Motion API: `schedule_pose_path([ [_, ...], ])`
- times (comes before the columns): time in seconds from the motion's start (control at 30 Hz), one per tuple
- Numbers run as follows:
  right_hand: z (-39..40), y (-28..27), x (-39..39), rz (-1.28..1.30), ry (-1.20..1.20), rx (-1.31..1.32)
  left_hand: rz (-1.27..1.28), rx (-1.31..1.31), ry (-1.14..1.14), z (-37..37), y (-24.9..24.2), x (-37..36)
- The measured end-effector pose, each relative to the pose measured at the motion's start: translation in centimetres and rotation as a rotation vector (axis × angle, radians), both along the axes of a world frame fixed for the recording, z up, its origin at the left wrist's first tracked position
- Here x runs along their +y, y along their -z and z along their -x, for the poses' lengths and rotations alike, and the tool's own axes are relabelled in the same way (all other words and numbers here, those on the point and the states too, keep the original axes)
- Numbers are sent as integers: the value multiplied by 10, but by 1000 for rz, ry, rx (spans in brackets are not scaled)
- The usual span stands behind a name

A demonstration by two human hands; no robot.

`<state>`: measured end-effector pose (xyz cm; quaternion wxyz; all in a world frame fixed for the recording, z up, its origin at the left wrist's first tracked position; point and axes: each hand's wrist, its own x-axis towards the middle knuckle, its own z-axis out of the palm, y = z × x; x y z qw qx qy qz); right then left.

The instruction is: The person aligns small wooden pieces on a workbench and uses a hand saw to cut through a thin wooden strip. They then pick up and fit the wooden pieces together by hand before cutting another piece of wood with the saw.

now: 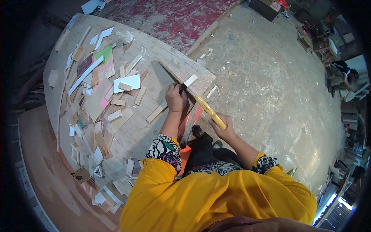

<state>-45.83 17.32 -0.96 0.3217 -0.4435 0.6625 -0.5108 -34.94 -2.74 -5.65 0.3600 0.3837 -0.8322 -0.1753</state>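
My left hand is closed at the table's right edge, gripping the near end of a long, thin wooden strip. A small white-faced block lies just beyond its fingers. My right hand is wrapped round the lower end of a yellow handle, out past the table edge. The handle's upper end reaches a dark part beside my left hand; what tool it belongs to cannot be made out clearly. A pale wooden strip lies on the table just left of my left forearm.
Many wood offcuts lie over the worktable, among them a white board. To the right is a concrete floor with scattered scraps. A person bends at the far right, near cluttered shelves and boxes.
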Motion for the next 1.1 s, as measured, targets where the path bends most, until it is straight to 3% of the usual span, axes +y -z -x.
schedule_pose_path([
  [0.17, -7, -10, 67, -167, 21, -17, -24, -115, 24, -3, -8, 5],
  [0.23, -8, -22, 93, -143, -35, 173, -23, -160, 35, -1, -8, 6],
  [0.6, -10, -25, 74, -124, -3, 78, 22, -129, -55, 3, 1, -3],
  [0.7, -10, -23, 82, -132, -11, 81, -18, -305, -309, 13, 2, 12],
  [0.8, -16, -22, 91, -122, -2, 44, 53, -268, -395, 16, 20, 19],
  [1.1, -21, -32, 87, -120, 77, -10, -34, -278, -335, 16, 15, 21],
])
